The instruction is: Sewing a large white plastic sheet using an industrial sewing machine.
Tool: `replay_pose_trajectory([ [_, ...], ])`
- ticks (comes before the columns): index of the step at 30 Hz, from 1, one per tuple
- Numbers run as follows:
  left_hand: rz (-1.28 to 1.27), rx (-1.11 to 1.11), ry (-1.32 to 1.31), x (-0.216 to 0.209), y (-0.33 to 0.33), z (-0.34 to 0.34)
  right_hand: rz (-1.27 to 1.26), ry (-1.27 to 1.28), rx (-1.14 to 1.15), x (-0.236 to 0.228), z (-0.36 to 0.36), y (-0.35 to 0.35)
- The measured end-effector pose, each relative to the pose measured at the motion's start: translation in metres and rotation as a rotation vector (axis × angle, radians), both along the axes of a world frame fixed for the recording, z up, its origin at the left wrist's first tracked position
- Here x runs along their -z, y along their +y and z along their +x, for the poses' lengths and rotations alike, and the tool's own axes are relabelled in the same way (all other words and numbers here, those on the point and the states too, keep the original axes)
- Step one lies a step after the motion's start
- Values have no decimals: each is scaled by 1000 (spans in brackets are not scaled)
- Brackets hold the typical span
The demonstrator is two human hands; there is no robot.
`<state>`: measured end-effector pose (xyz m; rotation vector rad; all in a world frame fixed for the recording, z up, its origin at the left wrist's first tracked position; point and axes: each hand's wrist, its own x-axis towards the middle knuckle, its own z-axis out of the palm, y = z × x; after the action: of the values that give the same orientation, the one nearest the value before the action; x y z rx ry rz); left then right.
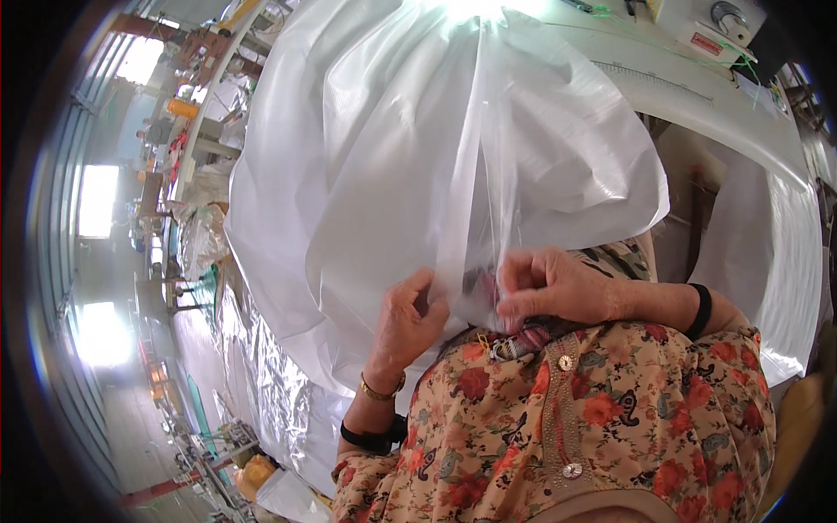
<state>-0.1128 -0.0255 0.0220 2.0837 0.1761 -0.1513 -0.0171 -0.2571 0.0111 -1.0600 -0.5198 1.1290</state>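
A large white, slightly shiny plastic sheet (375, 174) hangs in folds from the lit work surface down to my lap. Two of its long edges run toward me, with a see-through part between them. My left hand (410, 318) is closed, its curled fingers at the left edge of this strip. On the other side, my right hand (562, 286) pinches the translucent right edge between thumb and fingers. The fingertips there are slightly blurred. Behind the see-through part, dark and patterned cloth shows faintly near my lap.
A white worktable (741, 131) with a printed ruler scale curves along the right. At its far end stands a white machine part with a round metal dial (731, 19) and green thread. Silvery sheeting (279, 401) lies at the left, beyond it shelves and windows.
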Motion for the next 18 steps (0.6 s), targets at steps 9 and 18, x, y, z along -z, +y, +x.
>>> replay_pose_trajectory([
  [9,-440,-397,-191,-28,-13,4,107,188,217,3,-8,1],
  [18,-687,-146,200,-19,-33,20,132,122,203,-1,-18,7],
])
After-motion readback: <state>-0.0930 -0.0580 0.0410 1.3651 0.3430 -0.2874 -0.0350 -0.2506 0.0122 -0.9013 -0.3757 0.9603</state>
